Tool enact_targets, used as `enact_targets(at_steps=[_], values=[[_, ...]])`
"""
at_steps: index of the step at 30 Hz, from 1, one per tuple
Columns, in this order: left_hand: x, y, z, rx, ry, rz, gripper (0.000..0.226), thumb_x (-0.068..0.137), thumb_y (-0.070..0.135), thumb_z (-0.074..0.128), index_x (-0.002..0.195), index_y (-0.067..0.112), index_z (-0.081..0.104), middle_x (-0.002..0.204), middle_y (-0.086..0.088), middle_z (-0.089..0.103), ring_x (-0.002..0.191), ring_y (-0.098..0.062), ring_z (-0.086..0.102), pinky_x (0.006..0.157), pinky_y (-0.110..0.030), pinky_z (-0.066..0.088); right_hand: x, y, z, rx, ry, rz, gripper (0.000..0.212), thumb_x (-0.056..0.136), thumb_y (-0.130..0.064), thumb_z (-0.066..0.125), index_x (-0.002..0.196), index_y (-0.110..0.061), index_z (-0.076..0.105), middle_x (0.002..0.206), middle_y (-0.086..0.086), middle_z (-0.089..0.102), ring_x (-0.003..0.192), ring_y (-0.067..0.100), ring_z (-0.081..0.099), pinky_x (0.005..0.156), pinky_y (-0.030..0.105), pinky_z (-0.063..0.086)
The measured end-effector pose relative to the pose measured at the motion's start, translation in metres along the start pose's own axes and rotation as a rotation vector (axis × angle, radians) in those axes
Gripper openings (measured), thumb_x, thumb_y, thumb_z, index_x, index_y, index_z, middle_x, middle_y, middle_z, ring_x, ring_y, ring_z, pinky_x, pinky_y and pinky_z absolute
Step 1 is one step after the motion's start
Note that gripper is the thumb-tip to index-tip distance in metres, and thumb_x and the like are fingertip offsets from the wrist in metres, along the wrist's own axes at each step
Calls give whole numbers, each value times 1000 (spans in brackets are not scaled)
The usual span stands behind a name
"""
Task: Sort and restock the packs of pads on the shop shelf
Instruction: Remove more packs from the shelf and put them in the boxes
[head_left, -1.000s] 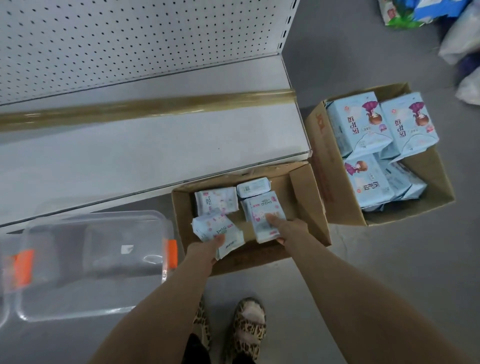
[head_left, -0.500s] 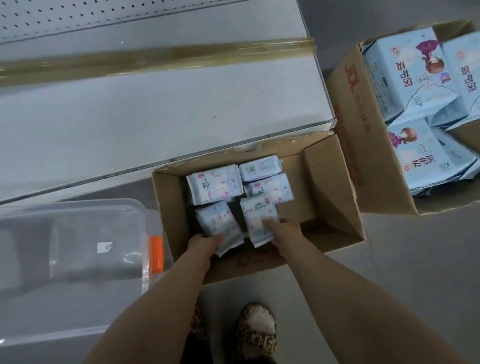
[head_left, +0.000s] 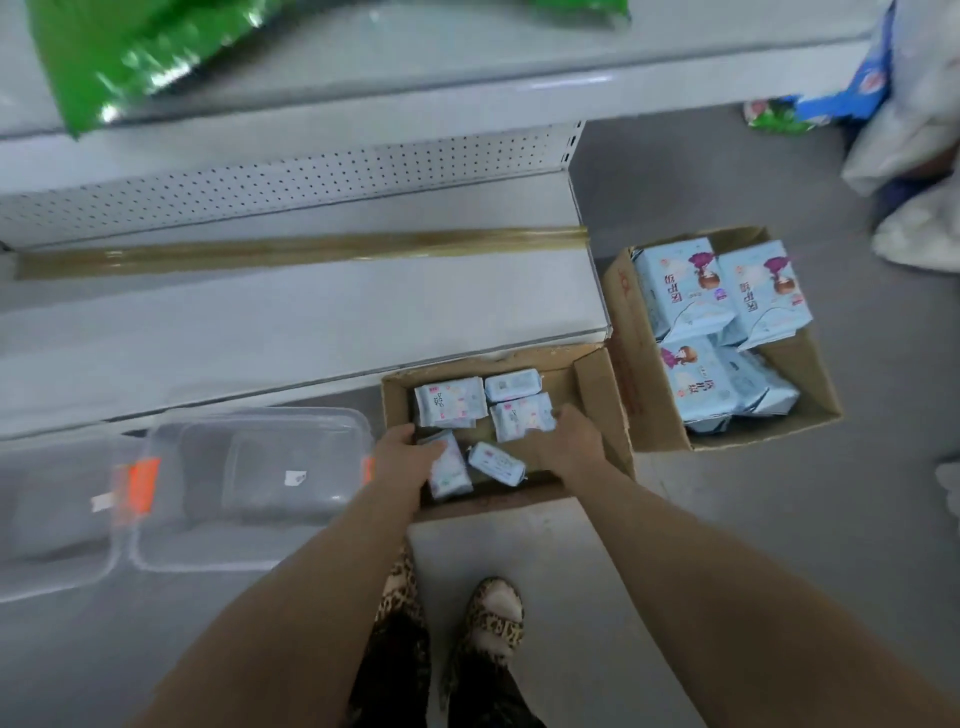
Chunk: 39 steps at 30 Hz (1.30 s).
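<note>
A small open cardboard box (head_left: 597, 400) stands on the floor against the bottom shelf (head_left: 311, 322). Several small light-blue pad packs lie in it. My left hand (head_left: 400, 457) reaches into the box's near left corner and grips one pad pack (head_left: 451, 473). My right hand (head_left: 574, 441) is in the middle of the box, its thumb and curled fingers at the right edge of another pack (head_left: 519, 422). A third pack (head_left: 496, 463) lies loose between my hands. Two more packs (head_left: 449, 401) lie at the back.
A bigger cardboard box (head_left: 649, 415) of large blue pad packs (head_left: 727, 322) stands to the right. Clear plastic bins (head_left: 260, 467) sit on the floor at left. A gold strip (head_left: 311, 249) crosses the shelf. A green bag (head_left: 130, 57) lies on the upper shelf. More bags (head_left: 909, 135) lie far right.
My right hand has let go of the pack it held, which now lies loose, and moved farther back to another pack. My left hand keeps its pack. My head has lifted, so the upper shelf now shows.
</note>
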<state>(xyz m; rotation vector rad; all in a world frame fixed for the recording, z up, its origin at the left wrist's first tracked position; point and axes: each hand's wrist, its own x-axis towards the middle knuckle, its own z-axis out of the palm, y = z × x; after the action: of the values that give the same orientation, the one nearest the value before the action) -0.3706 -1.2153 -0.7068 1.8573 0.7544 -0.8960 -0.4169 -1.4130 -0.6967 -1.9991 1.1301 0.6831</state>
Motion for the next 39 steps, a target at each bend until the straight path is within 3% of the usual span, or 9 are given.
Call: enact_targets(at_steps=[3, 6, 8, 10, 17, 20, 22, 29, 39], values=[[-68, 50, -33, 106, 57, 154, 49, 84, 18, 78, 129, 12, 59, 129, -8, 63, 118, -26, 60, 99, -35, 47, -61, -44, -49, -112, -4, -173, 52, 91, -33, 64, 138, -13, 52, 127, 4, 63, 118, 26, 61, 82, 28, 45], [-135, 97, -69, 175, 98, 284, 65, 77, 22, 84, 135, 14, 56, 129, -11, 62, 120, -30, 59, 103, -35, 45, -128, -90, -102, -194, -12, -311, 66, 89, -32, 69, 148, -23, 41, 133, 7, 57, 116, 26, 60, 78, 28, 45], [-179, 126, -95, 223, 123, 378, 76, 70, 28, 85, 138, 18, 53, 129, -12, 60, 117, -33, 60, 100, -34, 47, -173, -120, -135, -243, -2, -421, 70, 88, -33, 72, 149, -26, 39, 135, 10, 52, 117, 28, 59, 87, 35, 51], [-224, 156, -125, 296, 186, 479, 72, 75, 26, 83, 140, 20, 52, 130, -15, 57, 116, -35, 60, 99, -36, 48, -219, -149, -165, -298, 25, -544, 72, 87, -34, 74, 149, -24, 38, 139, 13, 49, 123, 32, 54, 97, 39, 49], [-366, 257, -232, 358, 477, 849, 66, 76, 19, 83, 137, 15, 57, 126, -21, 60, 117, -37, 56, 95, -37, 44, -364, -251, -260, -393, 223, -885, 75, 86, -33, 79, 151, -24, 41, 146, 11, 51, 132, 30, 50, 100, 35, 44], [-419, 286, -273, 314, 571, 964, 60, 78, 16, 81, 133, 16, 59, 127, -19, 61, 112, -34, 59, 97, -39, 48, -418, -286, -292, -358, 305, -1040, 61, 85, -28, 79, 140, -24, 53, 136, 7, 62, 119, 27, 59, 91, 31, 46], [-451, 298, -301, 288, 637, 1021, 60, 80, 16, 79, 136, 18, 57, 133, -19, 53, 119, -34, 53, 101, -39, 43, -452, -307, -308, -287, 330, -1138, 57, 85, -24, 79, 137, -25, 56, 128, 8, 66, 107, 24, 63, 85, 28, 46], [-509, 311, -389, 301, 840, 1060, 61, 88, 29, 74, 143, 18, 49, 141, -19, 46, 131, -36, 40, 105, -41, 37, -535, -371, -330, -266, 412, -1347, 68, 87, -34, 78, 147, -26, 46, 143, 7, 55, 122, 27, 58, 93, 37, 49], [-484, 321, -507, 212, 908, 958, 60, 97, 50, 55, 142, 10, 48, 142, -18, 49, 136, -35, 38, 106, -44, 39, -574, -462, -284, -217, 425, -1329, 70, 87, -48, 74, 145, -16, 49, 145, 5, 55, 127, 26, 55, 97, 33, 44]])
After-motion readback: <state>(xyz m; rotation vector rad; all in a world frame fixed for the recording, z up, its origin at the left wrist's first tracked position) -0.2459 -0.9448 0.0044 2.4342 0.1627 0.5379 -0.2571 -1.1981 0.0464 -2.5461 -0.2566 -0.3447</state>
